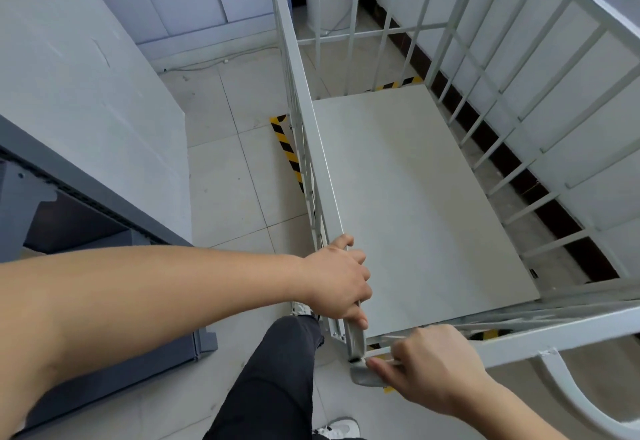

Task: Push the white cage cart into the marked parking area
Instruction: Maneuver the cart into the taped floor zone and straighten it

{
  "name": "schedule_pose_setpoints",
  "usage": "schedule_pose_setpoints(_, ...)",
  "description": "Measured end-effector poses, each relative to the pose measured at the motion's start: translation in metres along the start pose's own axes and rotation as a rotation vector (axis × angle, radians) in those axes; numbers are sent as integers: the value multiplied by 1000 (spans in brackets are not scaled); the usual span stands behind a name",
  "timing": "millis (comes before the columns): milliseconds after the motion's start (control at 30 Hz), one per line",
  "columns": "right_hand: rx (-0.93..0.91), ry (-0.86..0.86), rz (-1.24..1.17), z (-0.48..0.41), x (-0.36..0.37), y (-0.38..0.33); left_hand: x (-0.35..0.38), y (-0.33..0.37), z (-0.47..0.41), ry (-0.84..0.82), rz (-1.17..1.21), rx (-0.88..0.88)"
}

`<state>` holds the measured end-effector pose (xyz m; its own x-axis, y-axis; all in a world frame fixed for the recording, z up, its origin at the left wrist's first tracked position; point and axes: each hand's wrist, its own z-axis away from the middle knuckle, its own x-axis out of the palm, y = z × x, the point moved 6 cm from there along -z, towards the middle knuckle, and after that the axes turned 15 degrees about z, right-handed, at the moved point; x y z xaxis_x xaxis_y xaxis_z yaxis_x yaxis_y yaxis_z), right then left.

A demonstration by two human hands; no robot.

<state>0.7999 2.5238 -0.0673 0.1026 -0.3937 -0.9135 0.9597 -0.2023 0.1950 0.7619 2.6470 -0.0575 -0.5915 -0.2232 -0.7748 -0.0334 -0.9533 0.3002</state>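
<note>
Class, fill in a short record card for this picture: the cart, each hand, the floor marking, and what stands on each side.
cart: white cage cart, barred sides, flat base, nothing loaded
left hand: left hand gripping the top rail at the near left corner
right hand: right hand closed on the near rail by that corner
floor marking: yellow-black tape along the cart's left side, more visible beyond its far end
left of cart: grey cabinet
right of cart: white wall with dark skirting
</note>
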Motion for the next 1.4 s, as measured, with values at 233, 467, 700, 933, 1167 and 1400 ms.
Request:
schedule_pose_setpoints(233,-95,27,-4,6,4,-5,-2,4,3,-37,-6,-10)
schedule_pose_setpoints(467,-117,-1,54,7,0,-8,0,5,2,-24,-35,-21)
schedule_pose_setpoints(700,-102,-26,30,7,-3,-8,1,3,1,-40,-15,-12)
schedule_pose_setpoints(933,-97,-66,37,7,-12,-6,-2,0,1,16,-12,-2)
schedule_pose_setpoints(1167,-98,-81,50,7,-6,-7,0,1,1,72,-21,10)
schedule_pose_setpoints(1400,-104,-72,40,5,-10,-7,1,0,3,104,-10,9)
